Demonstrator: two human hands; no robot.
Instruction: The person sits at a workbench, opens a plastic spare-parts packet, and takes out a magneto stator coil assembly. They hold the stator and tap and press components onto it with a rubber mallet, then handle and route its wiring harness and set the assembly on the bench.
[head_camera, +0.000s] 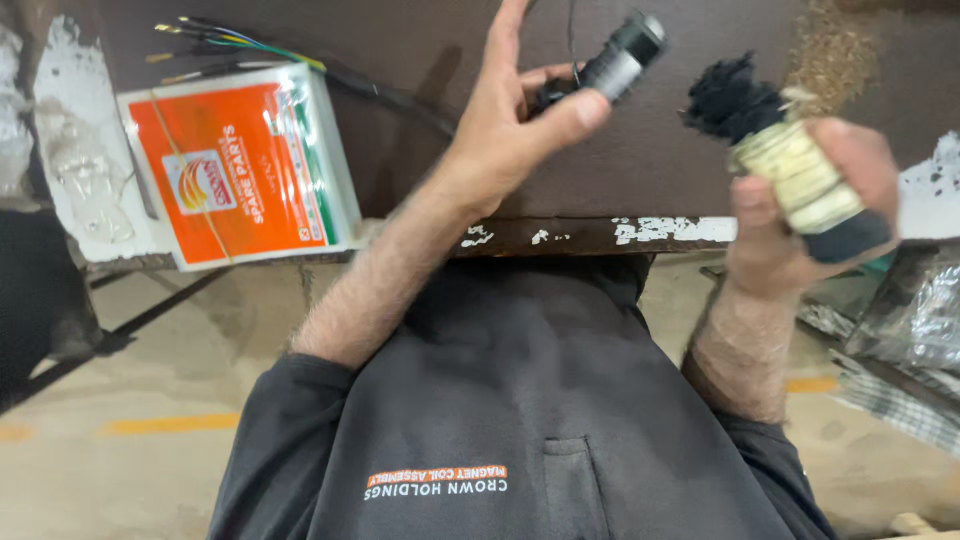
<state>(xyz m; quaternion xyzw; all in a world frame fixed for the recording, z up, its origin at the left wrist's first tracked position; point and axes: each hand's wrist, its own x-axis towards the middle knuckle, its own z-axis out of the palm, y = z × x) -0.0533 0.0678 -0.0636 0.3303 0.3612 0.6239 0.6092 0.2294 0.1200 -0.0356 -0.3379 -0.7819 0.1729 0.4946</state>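
Note:
My left hand (515, 115) is raised over the dark brown table (420, 40) and pinches a small black-and-grey cylindrical part (622, 52) between thumb and fingers; a thin dark wire runs up from it. My right hand (800, 205) grips a stubby brush (790, 165) with a cream wound body, a black lower end and a tuft of black bristles at the top. The tuft sits close to the right of the cylindrical part and does not touch it. My dark sweatshirt fills the bottom of the view.
An orange-and-white carton (240, 165) lies on the table's left, with a cable ending in several coloured wires (245, 45) behind it. Brownish dust (830, 50) lies at the far right. The table edge (600, 235) has chipped white paint. Plastic-wrapped items (915, 310) sit low right.

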